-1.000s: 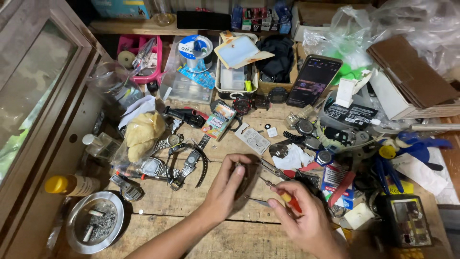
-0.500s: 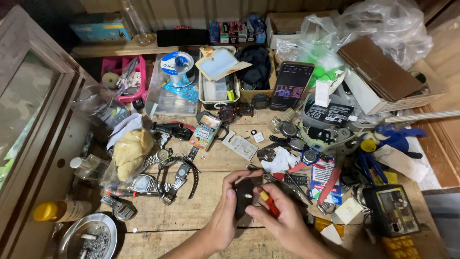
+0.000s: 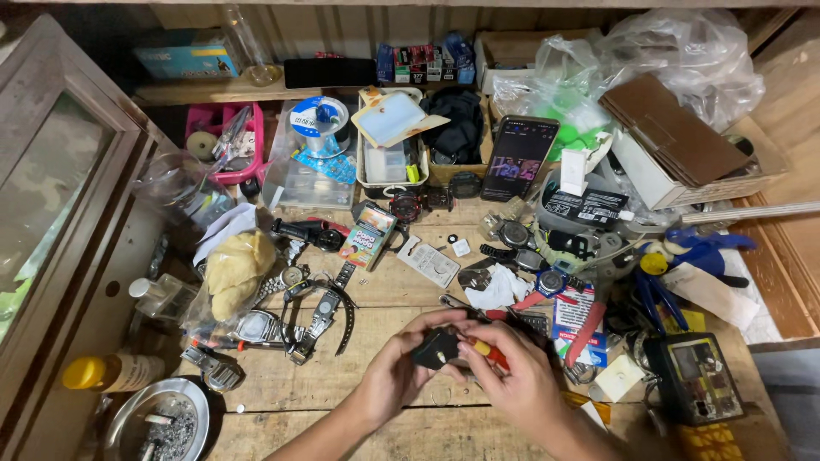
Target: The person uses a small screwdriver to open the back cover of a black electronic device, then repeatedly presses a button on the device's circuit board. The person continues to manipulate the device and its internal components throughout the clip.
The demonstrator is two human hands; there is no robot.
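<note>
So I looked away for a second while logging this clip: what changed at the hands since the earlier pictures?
The left hand and right hand, apart a second ago, have come together over the wooden table. Both now hold a small dark watch part; the right hand keeps the red-and-yellow-handled tool. The watches at left and the phone lie as before.

small black part (image 3: pixel 436 348): half hidden by fingers | ashtray (image 3: pixel 137 414): cut by bottom edge | forearms: cropped
</note>
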